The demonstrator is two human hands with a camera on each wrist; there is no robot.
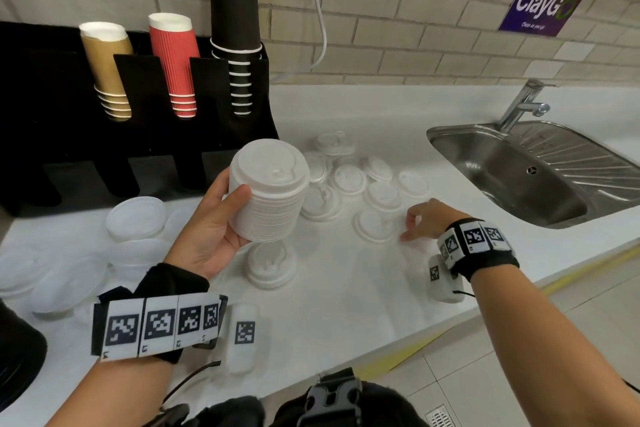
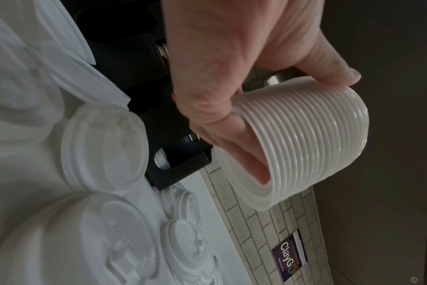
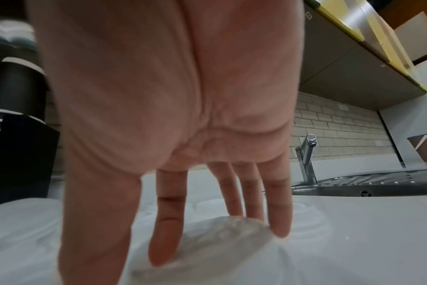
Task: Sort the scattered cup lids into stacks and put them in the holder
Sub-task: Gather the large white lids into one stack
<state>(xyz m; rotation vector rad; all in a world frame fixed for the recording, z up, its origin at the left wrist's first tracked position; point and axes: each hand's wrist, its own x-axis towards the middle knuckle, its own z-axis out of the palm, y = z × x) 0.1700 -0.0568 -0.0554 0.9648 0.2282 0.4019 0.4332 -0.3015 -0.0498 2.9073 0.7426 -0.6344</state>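
Note:
My left hand (image 1: 225,215) grips a tall stack of white sip lids (image 1: 268,191) and holds it above the counter in front of the black holder (image 1: 52,135). The left wrist view shows the stack's ribbed side (image 2: 305,144), with the thumb and fingers of the left hand (image 2: 219,77) curled round it. My right hand (image 1: 414,222) reaches down onto a single white lid (image 1: 375,225) on the counter. Its straight fingers (image 3: 232,192) touch that lid (image 3: 207,250). Several more loose white lids (image 1: 348,178) lie scattered behind it, and one lid (image 1: 272,263) lies under the held stack.
The holder carries brown, red and black cup stacks (image 1: 235,28) on top, with open slots (image 1: 152,170) below. Clear flat lids (image 1: 135,218) pile up at the left. A steel sink (image 1: 519,166) with a tap (image 1: 523,104) sits to the right.

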